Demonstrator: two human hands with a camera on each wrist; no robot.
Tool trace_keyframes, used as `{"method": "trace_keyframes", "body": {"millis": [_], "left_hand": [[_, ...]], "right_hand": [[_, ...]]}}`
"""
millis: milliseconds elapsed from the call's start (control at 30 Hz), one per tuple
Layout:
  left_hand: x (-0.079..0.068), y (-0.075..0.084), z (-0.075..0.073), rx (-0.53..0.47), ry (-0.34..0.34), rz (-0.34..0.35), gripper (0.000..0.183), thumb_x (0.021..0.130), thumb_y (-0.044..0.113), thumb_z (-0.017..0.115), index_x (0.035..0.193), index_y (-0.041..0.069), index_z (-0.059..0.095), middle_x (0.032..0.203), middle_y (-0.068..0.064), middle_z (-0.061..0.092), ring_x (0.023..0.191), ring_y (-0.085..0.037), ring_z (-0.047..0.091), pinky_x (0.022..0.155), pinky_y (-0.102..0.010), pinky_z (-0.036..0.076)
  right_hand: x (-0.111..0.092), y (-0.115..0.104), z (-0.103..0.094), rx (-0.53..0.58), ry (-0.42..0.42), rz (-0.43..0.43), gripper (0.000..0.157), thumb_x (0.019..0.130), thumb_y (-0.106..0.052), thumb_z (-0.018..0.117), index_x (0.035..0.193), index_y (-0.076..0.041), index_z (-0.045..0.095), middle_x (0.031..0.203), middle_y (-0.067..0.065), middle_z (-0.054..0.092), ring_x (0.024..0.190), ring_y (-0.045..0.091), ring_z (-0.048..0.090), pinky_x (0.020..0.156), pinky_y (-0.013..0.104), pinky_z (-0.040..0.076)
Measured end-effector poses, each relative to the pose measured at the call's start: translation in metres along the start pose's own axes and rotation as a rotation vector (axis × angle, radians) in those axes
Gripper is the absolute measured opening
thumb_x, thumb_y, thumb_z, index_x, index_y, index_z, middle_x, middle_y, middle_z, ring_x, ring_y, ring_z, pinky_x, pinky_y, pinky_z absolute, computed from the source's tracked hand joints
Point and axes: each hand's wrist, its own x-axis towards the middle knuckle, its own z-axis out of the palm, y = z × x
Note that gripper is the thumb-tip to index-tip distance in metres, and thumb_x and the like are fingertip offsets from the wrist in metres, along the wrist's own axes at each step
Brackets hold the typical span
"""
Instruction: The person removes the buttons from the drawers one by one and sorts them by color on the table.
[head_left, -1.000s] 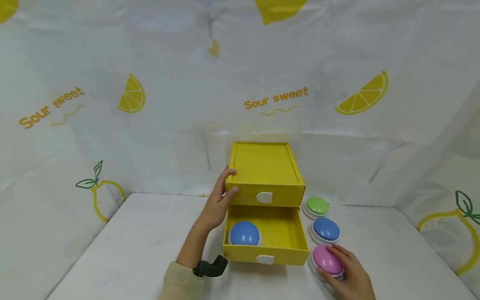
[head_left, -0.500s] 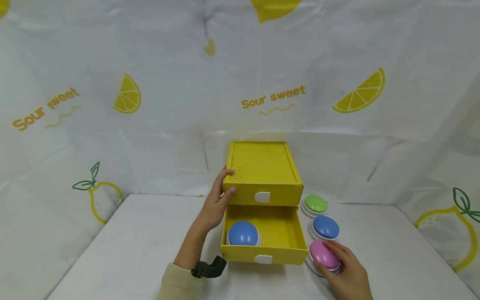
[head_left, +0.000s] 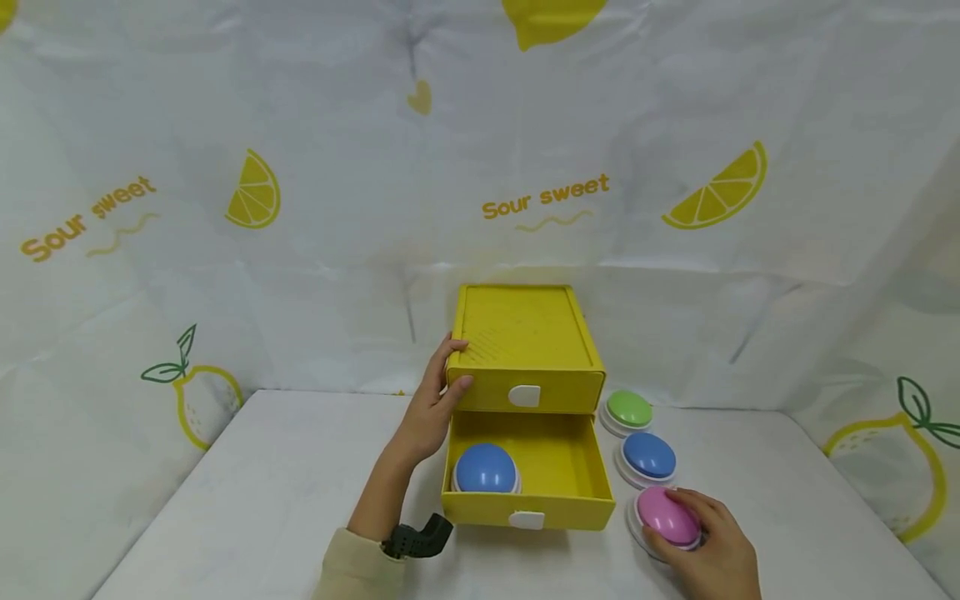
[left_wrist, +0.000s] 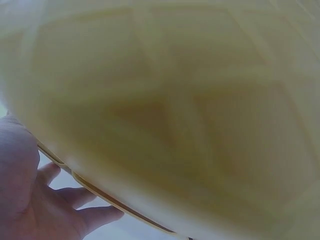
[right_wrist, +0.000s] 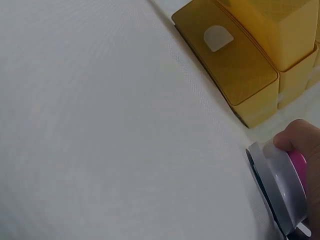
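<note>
My left hand [head_left: 431, 412] holds the left front corner of a yellow two-drawer box [head_left: 525, 329], thumb on the upper drawer's front and a finger over the top edge. In the left wrist view, its fingers [left_wrist: 100, 217] lie along the box's edge. The lower drawer [head_left: 558, 511] is pulled out, with a blue push button [head_left: 486, 469] at its left. On the table to the right, my right hand [head_left: 708, 542] grips a pink push button [head_left: 667, 515] with a white base. The right wrist view shows that thumb on the base's rim, the pink dome mostly hidden.
A second blue push button [head_left: 649, 455] and a green push button [head_left: 628, 408] stand in a row behind the pink one, right of the box. The white table [head_left: 300, 492] meets a lemon-printed backdrop [head_left: 337, 333]. A dark band [head_left: 417, 537] circles the left wrist.
The pink push button shifted slightly away from me, then to the right with my right hand, farther from the drawer. My left hand and the box keep their places.
</note>
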Motion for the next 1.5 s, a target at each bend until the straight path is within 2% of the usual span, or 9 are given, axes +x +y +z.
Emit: {"method": "trace_keyframes", "body": {"millis": [200,400,633,800,1200,1367,1500], "left_hand": [[0.0,-0.001,0.001,0.0,0.001,0.003,0.042,0.108,0.028,0.048,0.148,0.031,0.033,0.173,-0.006,0.003,0.156,-0.037,0.023,0.12,-0.063,0.03],[0.0,0.0,0.001,0.006,0.002,-0.007,0.042,0.108,0.031,0.047,0.148,0.032,0.032,0.172,0.002,0.003,0.156,-0.035,0.022,0.121,-0.062,0.03],[0.0,0.0,-0.001,-0.002,0.005,0.008,0.043,0.108,0.03,0.048,0.148,0.033,0.033,0.173,-0.004,0.003,0.157,-0.036,0.02,0.12,-0.064,0.029],[0.001,-0.001,-0.001,0.001,0.002,0.009,0.043,0.108,0.03,0.047,0.148,0.033,0.033,0.173,-0.001,0.003,0.157,-0.036,0.019,0.121,-0.064,0.027],[0.0,0.0,0.002,-0.004,-0.008,0.007,0.042,0.109,0.03,0.047,0.148,0.033,0.032,0.173,-0.004,0.002,0.157,-0.036,0.02,0.12,-0.064,0.029],[-0.001,0.0,0.001,-0.003,-0.004,0.0,0.043,0.108,0.03,0.048,0.148,0.035,0.032,0.173,-0.002,0.003,0.156,-0.037,0.023,0.119,-0.063,0.032],[0.0,0.0,0.001,-0.004,0.001,0.002,0.043,0.108,0.029,0.048,0.148,0.035,0.033,0.173,-0.003,0.003,0.155,-0.037,0.025,0.118,-0.062,0.034]], "right_hand": [[0.002,0.002,0.0,0.015,0.036,0.064,0.077,0.07,-0.032,0.092,0.134,-0.004,0.059,0.14,0.026,0.048,0.122,0.048,0.05,0.099,0.06,0.048],[0.004,0.004,0.002,0.063,0.09,0.141,0.075,0.073,-0.026,0.09,0.137,-0.006,0.057,0.142,0.027,0.046,0.125,0.048,0.047,0.103,0.065,0.046],[0.005,0.007,-0.002,0.087,0.061,0.072,0.075,0.074,-0.029,0.091,0.138,-0.008,0.058,0.146,0.024,0.045,0.131,0.047,0.045,0.106,0.065,0.044],[0.005,0.008,-0.004,0.05,0.026,0.014,0.075,0.076,-0.032,0.089,0.139,-0.007,0.057,0.146,0.026,0.045,0.132,0.047,0.045,0.108,0.065,0.042],[0.009,0.011,-0.003,-0.024,-0.125,-0.017,0.085,0.083,-0.051,0.08,0.147,-0.008,0.046,0.152,0.029,0.034,0.135,0.052,0.04,0.11,0.064,0.038],[0.009,0.009,-0.002,-0.023,-0.128,-0.014,0.084,0.084,-0.05,0.08,0.148,-0.008,0.045,0.154,0.029,0.033,0.136,0.053,0.039,0.109,0.064,0.039],[0.008,0.005,-0.003,-0.027,-0.08,-0.027,0.081,0.083,-0.045,0.082,0.146,-0.007,0.048,0.154,0.029,0.035,0.136,0.052,0.04,0.107,0.063,0.041]]}}
